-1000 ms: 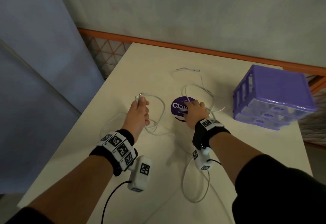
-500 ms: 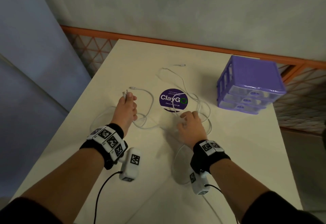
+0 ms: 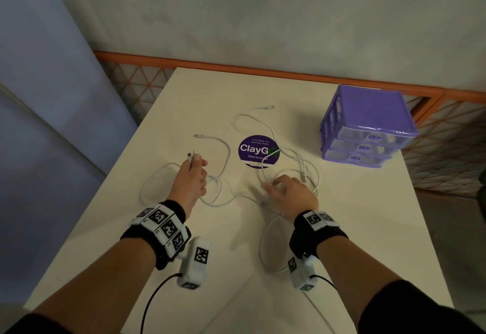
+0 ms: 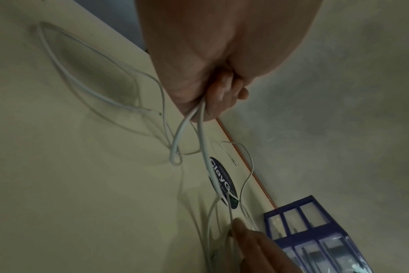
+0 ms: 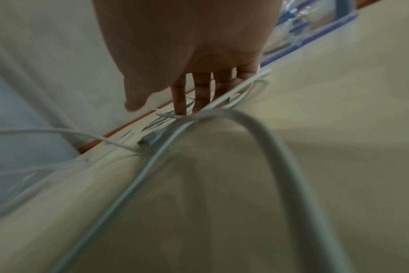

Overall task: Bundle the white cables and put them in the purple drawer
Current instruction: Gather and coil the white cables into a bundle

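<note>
Several white cables [image 3: 227, 152] lie looped and tangled across the white table [image 3: 349, 223]. My left hand [image 3: 196, 161] grips two cable ends in a fist, their connectors [image 3: 191, 154] sticking up above the thumb; in the left wrist view both strands [image 4: 179, 142] hang out of the left hand [image 4: 213, 103]. My right hand [image 3: 276, 183] rests on the cable tangle just in front of the round sticker, and its straight fingers [image 5: 181, 99] press strands [image 5: 266, 133] to the table. The purple drawer unit [image 3: 368, 123] stands at the far right, with all three drawers closed.
A round purple ClayGo sticker [image 3: 259, 151] is stuck flat to the table's middle. An orange rail with mesh [image 3: 263, 70] runs behind the table against a grey wall. A cable loop [image 3: 265, 249] lies near my right wrist. The table's left edge drops off beside my left arm.
My right hand has drawn back from the sticker towards me, dragging cable along. The left hand has kept hold of the cable ends. The view has shifted.
</note>
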Motion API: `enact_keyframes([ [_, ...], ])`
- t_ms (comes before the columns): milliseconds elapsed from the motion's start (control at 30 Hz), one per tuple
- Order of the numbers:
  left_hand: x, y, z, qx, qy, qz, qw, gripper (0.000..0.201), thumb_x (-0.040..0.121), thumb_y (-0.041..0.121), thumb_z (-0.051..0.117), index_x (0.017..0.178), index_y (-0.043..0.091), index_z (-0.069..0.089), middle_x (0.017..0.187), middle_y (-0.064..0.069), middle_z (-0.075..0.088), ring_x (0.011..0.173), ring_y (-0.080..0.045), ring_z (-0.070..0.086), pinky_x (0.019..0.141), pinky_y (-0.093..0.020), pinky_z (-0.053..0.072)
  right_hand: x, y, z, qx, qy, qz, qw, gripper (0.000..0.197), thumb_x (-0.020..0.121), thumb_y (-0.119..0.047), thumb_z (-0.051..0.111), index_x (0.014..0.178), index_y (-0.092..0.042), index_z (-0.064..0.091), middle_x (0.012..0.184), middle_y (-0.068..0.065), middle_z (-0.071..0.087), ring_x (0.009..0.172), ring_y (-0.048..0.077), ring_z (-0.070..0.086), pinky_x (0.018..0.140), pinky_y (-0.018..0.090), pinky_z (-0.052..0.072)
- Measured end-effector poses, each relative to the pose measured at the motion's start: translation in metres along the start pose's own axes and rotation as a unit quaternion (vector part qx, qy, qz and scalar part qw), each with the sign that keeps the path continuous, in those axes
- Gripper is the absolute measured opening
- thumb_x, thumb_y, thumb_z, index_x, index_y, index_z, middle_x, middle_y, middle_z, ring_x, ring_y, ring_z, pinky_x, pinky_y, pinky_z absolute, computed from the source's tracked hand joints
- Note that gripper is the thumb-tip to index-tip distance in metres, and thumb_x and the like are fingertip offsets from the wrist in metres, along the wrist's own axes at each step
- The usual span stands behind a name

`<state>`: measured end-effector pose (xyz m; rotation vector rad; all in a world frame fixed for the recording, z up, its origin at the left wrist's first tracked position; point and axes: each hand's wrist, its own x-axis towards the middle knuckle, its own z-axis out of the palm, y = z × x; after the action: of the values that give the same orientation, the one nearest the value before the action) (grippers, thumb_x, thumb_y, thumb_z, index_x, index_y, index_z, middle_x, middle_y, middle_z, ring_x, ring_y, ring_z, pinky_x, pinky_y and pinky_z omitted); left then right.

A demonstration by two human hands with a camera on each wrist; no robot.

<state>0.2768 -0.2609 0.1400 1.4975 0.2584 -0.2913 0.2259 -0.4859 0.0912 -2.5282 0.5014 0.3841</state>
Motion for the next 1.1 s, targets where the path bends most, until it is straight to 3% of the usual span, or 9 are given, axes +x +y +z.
enact_keyframes([
  [167,-0.004,0.003,0.001,0.009,-0.004,-0.015,1.000,0.029,0.097,0.043,0.038,0.083,0.019,0.046,0.057,0.006,0.031,0.041,-0.004,0.026,0.037,-0.016,0.024,-0.005,-0.007,0.006,-0.029,0.099,-0.040,0.994,0.032,0.093,-0.042,0.043,0.114,-0.028,0.064,0.113,0.003,0.068,0.110,0.029,0.057,0.096,0.039,0.043],
  [267,-0.007,0.009,0.007,0.078,-0.035,-0.008,0.996,0.036,0.095,0.044,0.043,0.069,0.019,0.040,0.052,0.007,0.027,0.043,-0.008,0.021,0.038,-0.018,0.022,-0.009,-0.027,-0.002,0.099,0.171,-0.098,0.975,0.025,0.096,-0.033,0.047,0.107,-0.020,0.065,0.094,0.009,0.071,0.097,0.032,0.061,0.085,0.038,0.044],
  [333,-0.010,0.013,0.012,0.094,-0.056,-0.020,0.994,0.034,0.095,0.040,0.045,0.070,0.017,0.047,0.053,0.006,0.026,0.045,-0.009,0.021,0.041,-0.020,0.021,-0.021,-0.048,-0.009,0.248,0.136,-0.143,0.948,0.022,0.097,-0.026,0.048,0.111,-0.017,0.062,0.093,0.005,0.070,0.089,0.023,0.063,0.078,0.032,0.047],
  [433,-0.013,0.025,0.019,0.031,-0.078,-0.048,0.995,0.030,0.097,0.038,0.044,0.095,0.015,0.063,0.051,0.009,0.027,0.045,-0.008,0.021,0.043,-0.022,0.019,-0.048,-0.074,-0.017,0.368,0.096,-0.191,0.905,0.025,0.098,-0.022,0.047,0.118,-0.023,0.062,0.093,-0.008,0.063,0.076,-0.005,0.054,0.072,0.007,0.041],
  [500,-0.014,0.036,0.023,-0.012,-0.089,-0.050,0.995,0.035,0.096,0.042,0.042,0.094,0.015,0.064,0.054,0.007,0.030,0.046,-0.008,0.022,0.040,-0.019,0.020,-0.063,-0.080,-0.018,0.408,0.067,-0.194,0.890,0.021,0.097,-0.029,0.050,0.113,-0.028,0.063,0.083,-0.002,0.061,0.067,0.004,0.050,0.069,0.013,0.040],
  [633,-0.016,0.057,0.028,-0.069,-0.083,-0.041,0.993,0.035,0.096,0.043,0.041,0.093,0.018,0.066,0.072,0.006,0.047,0.041,-0.004,0.026,0.036,-0.015,0.025,-0.075,-0.072,-0.016,0.380,0.062,-0.182,0.905,0.014,0.095,-0.031,0.052,0.089,-0.041,0.061,0.094,0.015,0.068,0.072,0.021,0.052,0.070,0.029,0.040],
  [800,-0.014,0.082,0.021,-0.161,-0.059,-0.026,0.985,0.026,0.098,0.036,0.042,0.105,0.019,0.059,0.082,0.002,0.060,0.038,-0.002,0.029,0.035,-0.013,0.028,-0.080,-0.041,-0.019,0.364,0.066,-0.127,0.920,0.022,0.089,-0.011,0.044,0.073,-0.022,0.052,0.073,-0.008,0.057,0.066,0.009,0.047,0.066,0.026,0.039],
  [967,-0.017,0.092,0.013,-0.161,-0.093,0.015,0.982,0.031,0.096,0.036,0.046,0.119,0.018,0.057,0.072,0.005,0.051,0.040,-0.003,0.029,0.037,-0.013,0.029,-0.082,-0.007,-0.022,0.185,0.014,-0.044,0.982,0.022,0.087,-0.022,0.038,0.079,-0.009,0.055,0.074,0.005,0.057,0.073,0.027,0.054,0.069,0.037,0.042],
  [1100,-0.028,0.112,0.013,-0.134,-0.142,0.061,0.979,0.028,0.097,0.036,0.043,0.116,0.020,0.055,0.070,0.005,0.046,0.042,-0.002,0.028,0.038,-0.014,0.029,-0.082,-0.057,-0.044,0.273,0.060,-0.100,0.955,0.027,0.077,-0.032,0.040,0.092,-0.023,0.060,0.084,-0.001,0.062,0.080,0.019,0.057,0.074,0.033,0.044],
])
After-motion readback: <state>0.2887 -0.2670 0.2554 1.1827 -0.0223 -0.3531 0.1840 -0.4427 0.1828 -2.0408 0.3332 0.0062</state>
